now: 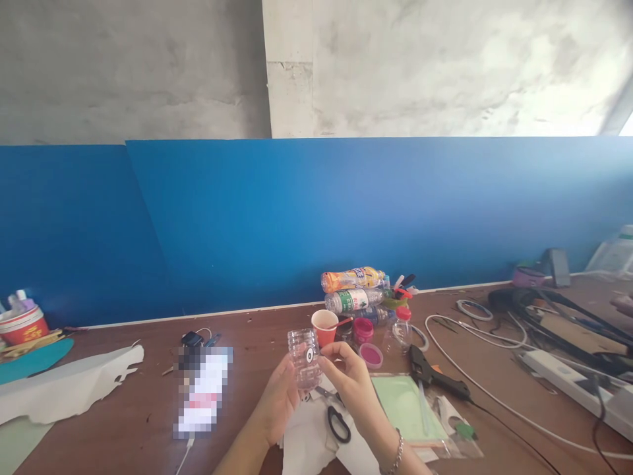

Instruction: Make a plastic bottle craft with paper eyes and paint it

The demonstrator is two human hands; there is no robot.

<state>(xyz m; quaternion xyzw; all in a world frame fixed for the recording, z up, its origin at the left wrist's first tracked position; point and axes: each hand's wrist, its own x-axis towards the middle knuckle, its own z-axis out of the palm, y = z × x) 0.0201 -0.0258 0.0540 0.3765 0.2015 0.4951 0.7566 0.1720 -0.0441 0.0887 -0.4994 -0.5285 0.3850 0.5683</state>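
1. Above the brown surface, near the middle of the workspace, a clear, colourless, ribbed plastic bottle piece is being held up between two bare hands.
2. Its see-through wall is catching pale highlights along horizontal ridges and is letting blurred shapes behind show through. It is looking short and roughly cylindrical, broad at the top and tilting slightly; whether that end is cut open, I cannot tell.
3. On the side facing the camera, a small white oval sticker with a dark ring is standing out against the clear plastic, right of centre.
4. The left hand is closing its thumb and fingers around the piece's lower left side, supporting it.
5. The right hand is bending its thumb and forefinger inward, their tips lying close together at the right edge, just beside the sticker; whether they are gripping the plastic or only touching it, I cannot tell.
6. Just behind the piece, an orange paper cup with a white inside is standing upright. Below the hands, black-handled scissors are lying on crumpled white paper.
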